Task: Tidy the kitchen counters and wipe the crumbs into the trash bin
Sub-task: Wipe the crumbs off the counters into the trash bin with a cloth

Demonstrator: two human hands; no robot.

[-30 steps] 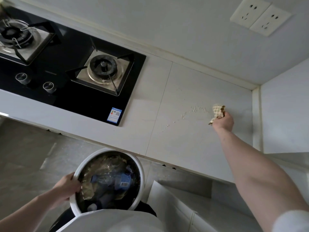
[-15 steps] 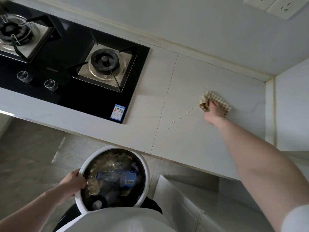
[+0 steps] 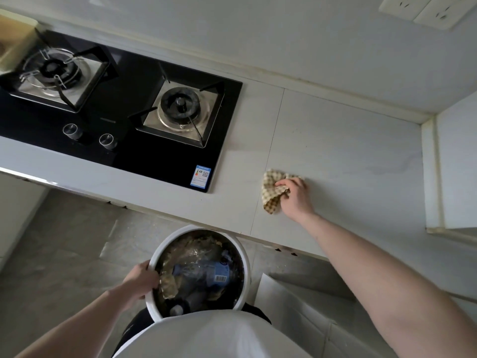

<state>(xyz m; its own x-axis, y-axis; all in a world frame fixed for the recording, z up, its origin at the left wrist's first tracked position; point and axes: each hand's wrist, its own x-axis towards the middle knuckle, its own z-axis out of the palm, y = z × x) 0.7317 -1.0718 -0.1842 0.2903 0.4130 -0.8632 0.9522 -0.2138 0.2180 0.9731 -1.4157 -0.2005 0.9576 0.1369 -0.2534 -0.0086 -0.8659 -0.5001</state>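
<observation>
Head view: right hand (image 3: pixel 296 196) clamps a checked yellow cloth (image 3: pixel 271 192) on the pale bench (image 3: pixel 348 161), left hand (image 3: pixel 140 280) gripping the round white trash bin (image 3: pixel 244 257) below its near edge, likely to catch crumbs.

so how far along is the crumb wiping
Done: the counter behind the checked cloth shows no loose crumbs. In hand: the right hand presses the cloth near the front edge, and the left hand holds the trash bin by its rim below that edge. Left: sweeping the gathered crumbs over into the bin.
</observation>
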